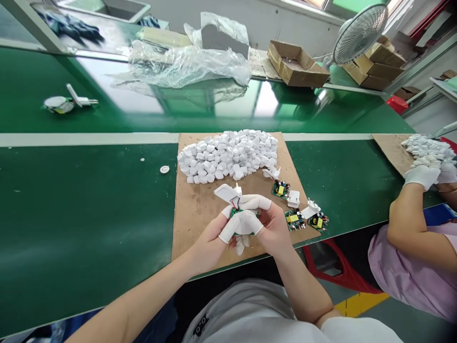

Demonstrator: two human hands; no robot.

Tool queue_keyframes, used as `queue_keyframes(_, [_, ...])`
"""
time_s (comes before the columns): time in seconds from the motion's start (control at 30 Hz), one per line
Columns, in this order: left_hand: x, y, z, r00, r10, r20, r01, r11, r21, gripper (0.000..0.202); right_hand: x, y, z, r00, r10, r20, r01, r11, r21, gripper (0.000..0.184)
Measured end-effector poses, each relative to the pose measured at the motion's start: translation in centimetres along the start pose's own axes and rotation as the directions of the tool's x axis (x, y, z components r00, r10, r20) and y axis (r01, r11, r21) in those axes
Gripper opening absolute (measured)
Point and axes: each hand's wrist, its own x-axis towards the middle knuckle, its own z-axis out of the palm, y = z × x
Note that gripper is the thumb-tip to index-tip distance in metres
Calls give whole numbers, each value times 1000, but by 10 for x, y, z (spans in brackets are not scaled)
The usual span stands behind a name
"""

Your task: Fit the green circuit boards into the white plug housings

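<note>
1. Head view: the left hand (210, 240) and the right hand (274, 228) meet over the near edge of a cardboard sheet (196, 214), both clamped on a small green circuit board (235, 213).
2. White cots cover the fingers, which fold over the board from both sides, so only slivers of green show between them.
3. A white plug shell (225, 192) sticks up just beyond the fingers on the far left side of the board, joined to it by thin red and black wires.
4. The cardboard sheet lies on the green bench (89, 214), and a heap of white plastic pieces (228, 155) fills its far part.
5. To the right of the hands, three loose boards (294, 219) with yellow parts lie on the sheet, with white shell halves (293, 197) between and beside them.
6. A small white disc (164, 169) sits on the bench to the left of the sheet.
7. At the right edge, a co-worker's gloved hand (423, 175) rests at a second heap of white pieces (426, 147) on another cardboard sheet.
8. On the far side are crumpled plastic bags (185, 64), an open carton (296, 64), a fan (359, 33) and, far left, a white charger (80, 99).
</note>
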Motion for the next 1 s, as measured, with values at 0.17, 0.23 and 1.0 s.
queue_keyframes(0.17, [10, -5, -4, 993, 33, -116, -43, 995, -89, 66, 0, 4, -1, 948, -317, -17, 276, 849, -450, 11])
queue_keyframes(0.23, [12, -8, -5, 994, 19, -103, -33, 989, -141, 65, 1, 6, -2, 862, -503, 70, 415, 618, -667, 16])
queue_keyframes(1.0, [23, 44, 4, 854, -202, -479, -199, 724, -661, 22, 113, -22, -31, 822, 190, 537, 563, -132, -816, 24])
